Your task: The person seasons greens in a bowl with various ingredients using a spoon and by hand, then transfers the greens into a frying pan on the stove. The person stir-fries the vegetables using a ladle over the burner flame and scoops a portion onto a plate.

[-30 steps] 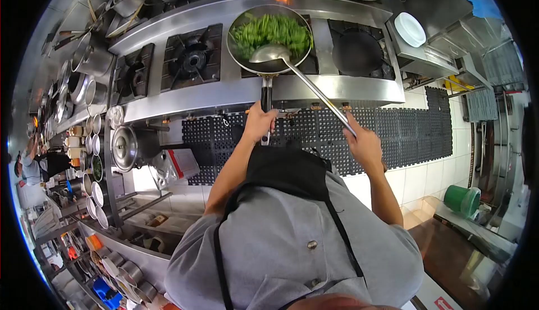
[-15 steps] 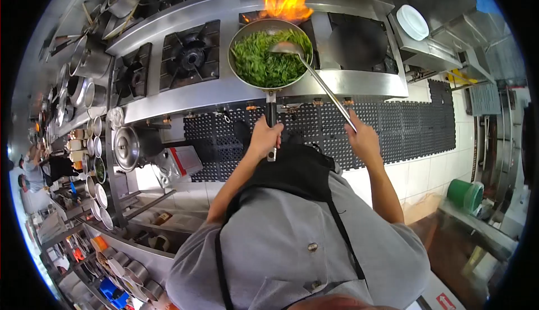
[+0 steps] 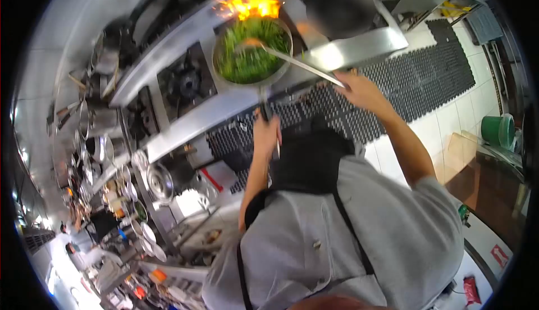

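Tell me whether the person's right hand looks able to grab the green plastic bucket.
Probably not: the right hand is closed on a long-handled steel ladle, and the green plastic bucket sits well off to the side, apparently out of reach.

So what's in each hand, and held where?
Left hand: the pan, by its handle. Right hand: the ladle, its grip at the end of the long handle, away from the bowl.

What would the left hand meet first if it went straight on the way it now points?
Probably the stove's front edge, or the pan if the left hand clears it; the height is unclear from this view.
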{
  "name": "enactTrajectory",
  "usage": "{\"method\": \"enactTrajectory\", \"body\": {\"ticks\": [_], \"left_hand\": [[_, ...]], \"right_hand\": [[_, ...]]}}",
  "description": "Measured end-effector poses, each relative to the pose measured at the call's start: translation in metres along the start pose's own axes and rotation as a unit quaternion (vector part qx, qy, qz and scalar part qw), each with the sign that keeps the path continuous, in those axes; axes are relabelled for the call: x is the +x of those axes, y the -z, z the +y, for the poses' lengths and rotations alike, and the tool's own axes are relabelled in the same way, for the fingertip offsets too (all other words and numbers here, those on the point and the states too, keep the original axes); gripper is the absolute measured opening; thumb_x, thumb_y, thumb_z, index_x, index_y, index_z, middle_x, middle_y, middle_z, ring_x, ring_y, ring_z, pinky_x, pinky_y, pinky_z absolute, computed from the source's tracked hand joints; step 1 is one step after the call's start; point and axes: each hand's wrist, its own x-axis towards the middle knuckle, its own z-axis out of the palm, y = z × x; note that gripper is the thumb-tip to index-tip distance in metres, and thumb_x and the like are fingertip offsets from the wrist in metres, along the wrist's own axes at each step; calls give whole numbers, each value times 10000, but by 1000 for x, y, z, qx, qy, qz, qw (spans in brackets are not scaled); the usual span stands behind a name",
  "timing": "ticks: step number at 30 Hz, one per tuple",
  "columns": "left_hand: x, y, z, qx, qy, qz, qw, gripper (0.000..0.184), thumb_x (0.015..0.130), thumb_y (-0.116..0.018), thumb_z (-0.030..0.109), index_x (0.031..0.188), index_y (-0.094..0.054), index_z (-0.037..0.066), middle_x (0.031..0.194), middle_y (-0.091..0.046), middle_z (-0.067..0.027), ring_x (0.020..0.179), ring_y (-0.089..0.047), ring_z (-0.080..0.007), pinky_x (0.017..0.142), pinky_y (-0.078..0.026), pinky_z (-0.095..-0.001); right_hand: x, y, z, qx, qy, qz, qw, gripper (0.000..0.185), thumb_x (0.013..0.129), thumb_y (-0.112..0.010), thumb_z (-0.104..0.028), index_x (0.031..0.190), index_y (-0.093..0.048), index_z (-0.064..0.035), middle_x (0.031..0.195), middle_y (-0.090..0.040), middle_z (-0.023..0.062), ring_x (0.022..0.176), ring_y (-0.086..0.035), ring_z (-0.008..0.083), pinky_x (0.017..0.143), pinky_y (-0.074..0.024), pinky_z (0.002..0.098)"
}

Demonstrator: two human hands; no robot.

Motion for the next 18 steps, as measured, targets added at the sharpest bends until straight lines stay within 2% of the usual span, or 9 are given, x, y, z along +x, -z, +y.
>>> {"method": "enactTrajectory", "body": {"ticks": [1,3,5,6,8,11,13,15,18], "left_hand": [[2,3,11,-37,11,8,999,84,895,-591,87,877,-545,20,540,-508,-24,382,-510,-149,363,-420,-317],[31,7,18,-21,-2,0,1000,66,899,-580,71,884,-537,24,538,-502,-19,385,-514,-148,361,-412,-307],[63,0,10,0,-14,-18,1000,40,907,-560,40,899,-521,34,533,-490,-10,391,-522,-146,357,-395,-288],[78,-7,4,-39,5,3,999,63,900,-593,93,893,-568,35,558,-527,-28,407,-523,-126,425,-420,-292],[37,-1,6,-21,-7,19,1000,95,910,-592,105,865,-545,34,546,-520,-26,396,-520,-133,389,-406,-297],[16,8,0,-27,31,5,999,155,918,-605,147,867,-542,15,555,-526,-26,398,-503,-122,391,-396,-289],[45,5,6,9,-6,-24,1000,149,915,-610,126,873,-527,9,553,-524,-21,391,-500,-128,375,-393,-287],[73,-7,-12,-10,-37,32,999,164,924,-605,134,854,-509,22,556,-521,-19,376,-501,-138,358,-389,-298],[14,6,-6,3,26,6,1000,198,902,-572,91,1074,-563,-7,592,-526,-25,401,-533,-146,350,-406,-302]], "right_hand": [[10,14,2,-6,3,19,1000,399,949,-602,-309,1284,-604,-93,870,-698,218,809,-663,450,736,-529,513],[0,27,-7,6,-116,-70,991,352,958,-588,-321,1246,-609,-120,866,-691,222,833,-661,444,738,-520,525],[27,-8,-13,-15,-114,-82,990,298,953,-588,-324,1154,-624,-106,893,-684,218,894,-663,416,767,-510,514],[27,-19,-3,21,-90,-84,992,302,954,-588,-321,1164,-622,-108,875,-682,217,873,-663,421,758,-509,518],[25,-6,13,47,-48,-65,996,305,955,-589,-319,1175,-620,-109,857,-680,216,852,-663,426,749,-507,522],[5,23,9,65,-95,-70,991,306,955,-593,-311,1184,-628,-110,856,-676,227,847,-659,433,740,-507,519],[22,5,-15,-6,-130,-74,989,301,951,-601,-291,1199,-640,-124,893,-685,225,863,-662,426,744,-511,501],[19,-17,-9,33,-118,-82,989,307,947,-606,-292,1213,-639,-142,928,-688,223,897,-661,416,763,-515,493],[1,28,10,47,-82,-103,990,395,937,-618,-270,1309,-609,-136,903,-697,194,851,-678,396,750,-508,493]]}}
